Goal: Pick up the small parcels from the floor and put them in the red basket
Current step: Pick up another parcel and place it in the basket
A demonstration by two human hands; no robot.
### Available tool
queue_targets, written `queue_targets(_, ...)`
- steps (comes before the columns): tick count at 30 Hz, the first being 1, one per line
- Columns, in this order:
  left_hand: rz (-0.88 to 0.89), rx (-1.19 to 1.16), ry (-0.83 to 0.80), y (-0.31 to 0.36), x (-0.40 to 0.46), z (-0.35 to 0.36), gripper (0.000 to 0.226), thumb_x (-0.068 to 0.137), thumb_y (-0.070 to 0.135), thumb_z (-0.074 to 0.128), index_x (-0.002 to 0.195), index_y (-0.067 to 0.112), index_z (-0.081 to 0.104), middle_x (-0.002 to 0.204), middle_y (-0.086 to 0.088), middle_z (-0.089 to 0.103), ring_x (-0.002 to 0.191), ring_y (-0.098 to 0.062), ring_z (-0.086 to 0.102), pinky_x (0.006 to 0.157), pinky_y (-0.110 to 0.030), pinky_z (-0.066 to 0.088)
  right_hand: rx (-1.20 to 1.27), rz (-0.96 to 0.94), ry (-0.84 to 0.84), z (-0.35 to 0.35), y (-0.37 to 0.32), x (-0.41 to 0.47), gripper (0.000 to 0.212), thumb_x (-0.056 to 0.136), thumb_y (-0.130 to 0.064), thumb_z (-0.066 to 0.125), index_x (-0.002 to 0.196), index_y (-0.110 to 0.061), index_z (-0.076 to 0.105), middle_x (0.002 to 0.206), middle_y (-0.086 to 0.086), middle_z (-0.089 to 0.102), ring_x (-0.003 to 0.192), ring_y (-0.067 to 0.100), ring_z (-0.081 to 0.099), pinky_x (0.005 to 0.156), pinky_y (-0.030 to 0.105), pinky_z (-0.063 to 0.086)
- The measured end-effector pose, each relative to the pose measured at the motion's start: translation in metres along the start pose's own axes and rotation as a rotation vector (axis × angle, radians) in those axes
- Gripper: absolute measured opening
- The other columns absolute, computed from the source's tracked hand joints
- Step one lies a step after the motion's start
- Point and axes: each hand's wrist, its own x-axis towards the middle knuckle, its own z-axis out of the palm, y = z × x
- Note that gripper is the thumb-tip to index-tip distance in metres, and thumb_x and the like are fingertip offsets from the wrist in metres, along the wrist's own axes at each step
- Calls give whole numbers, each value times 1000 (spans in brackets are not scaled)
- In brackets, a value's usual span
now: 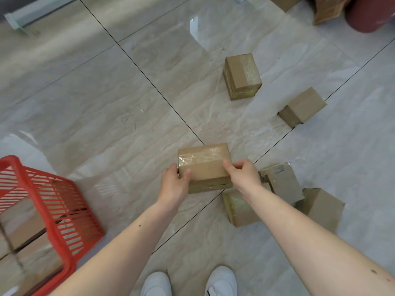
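Note:
A taped cardboard parcel [204, 165] is gripped at its two ends, my left hand [174, 182] on the left end and my right hand [242, 175] on the right end. It hangs above the tiled floor in front of me. The red basket [62, 201] stands at the lower left with several parcels inside it. More small parcels lie on the floor: one upright [242, 75] further ahead, one [302, 107] to its right, and three close together at my right [283, 182], [239, 210], [322, 206].
My white shoes [222, 283] stand at the bottom edge. Larger cardboard boxes [327, 9] and a dark red round object [372, 16] sit at the top right. A metal rail [25, 16] lies at the top left.

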Motion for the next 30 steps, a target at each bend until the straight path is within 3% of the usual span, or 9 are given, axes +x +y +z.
queue_targets(3, -13, 8, 37, 15, -23, -15, 26, 93, 27, 55, 73, 16, 42, 96, -13, 48, 70, -21, 42, 57, -30, 31, 5, -10, 39, -12, -16, -29, 40, 86, -39, 69, 106, -6, 57, 99, 4, 59, 91, 20, 54, 75, 27, 37)
queue_targets(6, -34, 28, 50, 35, -51, -35, 25, 92, 28, 56, 81, 6, 51, 93, -15, 44, 63, -17, 38, 54, -28, 29, 16, -7, 38, -24, -32, -59, 42, 82, -39, 73, 108, -11, 55, 106, 4, 59, 98, 21, 57, 81, 29, 42)
queue_targets(8, -37, 25, 55, 47, -68, -48, 24, 91, 29, 57, 91, 5, 59, 101, -20, 51, 65, -17, 42, 54, -27, 33, 48, -9, -5, -31, -46, -80, 51, 82, -35, 73, 123, -12, 53, 119, 5, 60, 108, 20, 58, 94, 32, 46)
queue_targets(10, -25, 24, 76, 62, -84, -63, 25, 89, 30, 59, 102, 9, 62, 111, -19, 56, 72, -18, 52, 63, -30, 42, 70, -22, -42, -38, -62, -100, 60, 83, -31, 72, 136, -12, 49, 128, 5, 59, 114, 20, 58, 102, 33, 44)
queue_targets(13, -25, 3, 109, 84, -107, -86, 36, 85, 34, 62, 116, 16, 58, 119, -11, 56, 95, -22, 61, 90, -41, 51, 48, -48, -74, -48, -87, -128, 60, 86, -29, 67, 141, -15, 48, 130, 3, 59, 114, 19, 58, 103, 33, 43)
queue_targets(17, -34, 18, 137, 109, -136, -116, 36, 88, 35, 62, 118, 19, 50, 123, -3, 55, 113, -23, 55, 98, -44, 46, 47, -79, -120, -58, -113, -165, 42, 87, -24, 61, 129, -22, 57, 117, -3, 65, 107, 16, 61, 97, 32, 47)
queue_targets(22, -43, 4, 138, 127, -165, -148, 26, 91, 31, 61, 110, 20, 47, 111, 5, 56, 105, -17, 54, 92, -37, 45, 57, -102, -155, -60, -136, -199, 17, 86, -20, 57, 99, -27, 65, 101, -7, 70, 100, 17, 64, 92, 34, 51)
queue_targets(30, -26, 10, 161, 131, -186, -185, 26, 88, 31, 65, 107, 23, 50, 116, 2, 62, 109, -17, 59, 86, -33, 44, 84, -124, -149, -49, -148, -234, 18, 84, -31, 62, 101, -30, 63, 103, -7, 68, 99, 15, 64, 93, 38, 52)
